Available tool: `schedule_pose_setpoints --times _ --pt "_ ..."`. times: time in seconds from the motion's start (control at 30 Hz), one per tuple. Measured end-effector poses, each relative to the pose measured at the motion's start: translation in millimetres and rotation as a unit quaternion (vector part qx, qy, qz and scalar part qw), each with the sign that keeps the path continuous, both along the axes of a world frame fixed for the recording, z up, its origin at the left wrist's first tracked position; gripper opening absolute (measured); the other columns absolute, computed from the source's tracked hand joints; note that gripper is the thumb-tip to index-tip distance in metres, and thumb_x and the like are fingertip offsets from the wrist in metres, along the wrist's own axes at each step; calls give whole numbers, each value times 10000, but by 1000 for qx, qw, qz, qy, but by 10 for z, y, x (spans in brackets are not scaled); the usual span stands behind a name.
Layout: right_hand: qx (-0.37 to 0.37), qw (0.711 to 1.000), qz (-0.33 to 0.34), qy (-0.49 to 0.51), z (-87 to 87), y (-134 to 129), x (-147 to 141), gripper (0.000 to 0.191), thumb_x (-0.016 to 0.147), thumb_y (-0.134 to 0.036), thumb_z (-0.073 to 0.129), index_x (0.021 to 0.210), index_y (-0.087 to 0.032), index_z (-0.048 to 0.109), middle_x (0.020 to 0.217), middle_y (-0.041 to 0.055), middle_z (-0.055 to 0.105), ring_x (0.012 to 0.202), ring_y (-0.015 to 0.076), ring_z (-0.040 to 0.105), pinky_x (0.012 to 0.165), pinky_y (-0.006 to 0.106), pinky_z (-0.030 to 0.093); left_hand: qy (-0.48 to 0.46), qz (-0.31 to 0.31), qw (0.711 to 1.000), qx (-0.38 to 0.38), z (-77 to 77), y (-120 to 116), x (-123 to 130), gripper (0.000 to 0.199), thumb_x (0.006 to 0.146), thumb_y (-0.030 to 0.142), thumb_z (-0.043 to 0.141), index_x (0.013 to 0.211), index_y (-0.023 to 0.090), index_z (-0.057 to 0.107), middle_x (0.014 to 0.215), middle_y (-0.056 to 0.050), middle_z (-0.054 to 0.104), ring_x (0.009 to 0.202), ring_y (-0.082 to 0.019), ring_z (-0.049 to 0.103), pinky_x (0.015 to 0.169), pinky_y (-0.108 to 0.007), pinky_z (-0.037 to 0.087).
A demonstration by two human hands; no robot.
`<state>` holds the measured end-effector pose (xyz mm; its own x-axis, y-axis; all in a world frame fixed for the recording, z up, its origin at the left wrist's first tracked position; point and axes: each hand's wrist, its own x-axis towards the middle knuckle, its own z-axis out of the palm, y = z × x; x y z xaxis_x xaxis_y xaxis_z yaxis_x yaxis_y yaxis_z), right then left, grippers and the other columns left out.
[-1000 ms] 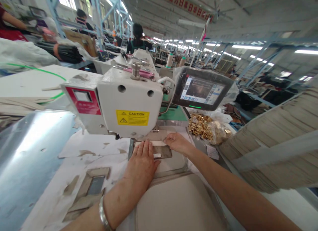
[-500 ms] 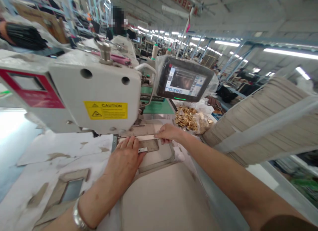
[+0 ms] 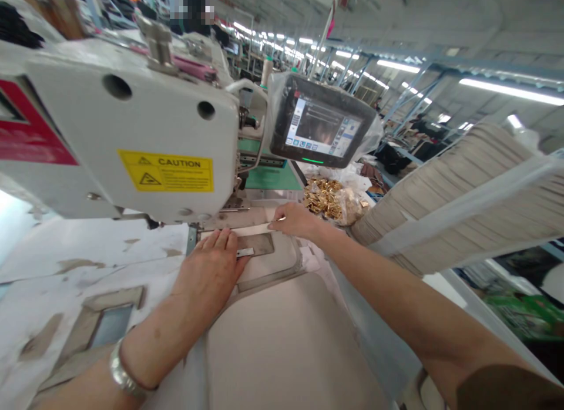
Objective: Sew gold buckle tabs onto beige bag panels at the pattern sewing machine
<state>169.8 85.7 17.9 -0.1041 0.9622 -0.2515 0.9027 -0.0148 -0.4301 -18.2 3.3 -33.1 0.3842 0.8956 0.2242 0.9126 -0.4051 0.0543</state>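
Under the white sewing machine head (image 3: 132,122), in the head view, the left hand (image 3: 207,275) lies flat with fingers spread, resting on a metal template (image 3: 255,244) with a dark window, not gripping. The right hand (image 3: 295,219) reaches across, open, its fingertips (image 3: 275,225) pressing a narrow cream strip (image 3: 233,231). That strip lies between both hands, just above a small metal tab (image 3: 245,252). To the right, a plastic-wrapped touchscreen (image 3: 319,121) sits above loose gold metal fittings (image 3: 324,198); a banded stack of tan strips (image 3: 445,192) rests further right.
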Motion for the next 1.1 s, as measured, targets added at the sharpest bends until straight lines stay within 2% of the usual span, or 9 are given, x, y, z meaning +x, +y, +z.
schedule_pose_setpoints --times 0.1,0.2,0.33,0.5,0.57,0.67,0.8,0.97,1.1 --pt "-87 991 -38 92 -50 17 3 270 795 -192 704 577 -149 551 442 -32 542 396 82 513 428 171 431 6 0 1000 -5 2 -1 7 412 897 320 547 1199 40 577 1301 -241 594 1209 -342 563 1015 -464 459" --pt "-119 984 -59 119 -160 58 -7 305 804 -185 697 560 -149 518 430 -36 533 348 64 457 370 164 404 1 2 1000 -10 10 3 12 421 895 324 551 1202 38 574 1294 -236 599 1206 -339 564 1010 -462 461" --pt "-111 989 -57 75 -179 73 -43 293 819 -187 681 574 -149 524 407 -38 513 344 60 447 375 155 388 -11 6 1000 -15 11 6 5 404 884 310 567 1186 41 583 1300 -234 597 1213 -340 560 1018 -457 456" --pt "-34 997 -18 63 42 2 -73 279 785 -114 709 564 -144 541 430 -34 511 448 79 537 462 144 429 -23 -5 1000 2 3 0 -11 393 886 310 551 1174 44 581 1266 -236 613 1180 -348 580 973 -468 480" --pt "-71 983 -49 159 75 -17 -56 282 814 -83 678 577 -137 533 473 -20 554 487 84 571 519 158 493 -20 -9 1000 2 6 -2 -12 386 888 316 542 1163 49 581 1255 -236 618 1173 -346 582 969 -466 480" --pt "-154 927 -126 316 -2 -13 8 278 843 -43 641 610 -127 516 505 -17 578 513 83 604 612 204 573 -17 -11 1000 0 9 -3 -6 370 884 305 535 1154 56 580 1238 -233 627 1172 -342 581 972 -463 475" --pt "-201 875 -171 406 -154 24 91 274 797 -21 705 634 -121 509 525 -23 585 523 92 625 642 238 606 -12 -7 1000 -1 -4 -1 1 399 882 301 531 1182 41 568 1262 -243 614 1189 -345 570 983 -460 466" --pt "-211 860 -198 420 -171 39 80 256 813 32 654 661 -116 513 527 -17 591 534 103 641 629 238 611 -1 -2 1000 -4 -12 -2 -1 444 890 320 531 1220 24 549 1304 -249 588 1219 -343 552 1020 -450 446" --pt "-203 871 -208 396 -158 33 32 256 823 55 611 660 -116 513 502 -12 585 500 108 632 590 234 605 -10 -10 1000 -5 -2 -2 -5 398 887 299 526 1180 32 564 1258 -242 610 1189 -347 564 987 -458 465"
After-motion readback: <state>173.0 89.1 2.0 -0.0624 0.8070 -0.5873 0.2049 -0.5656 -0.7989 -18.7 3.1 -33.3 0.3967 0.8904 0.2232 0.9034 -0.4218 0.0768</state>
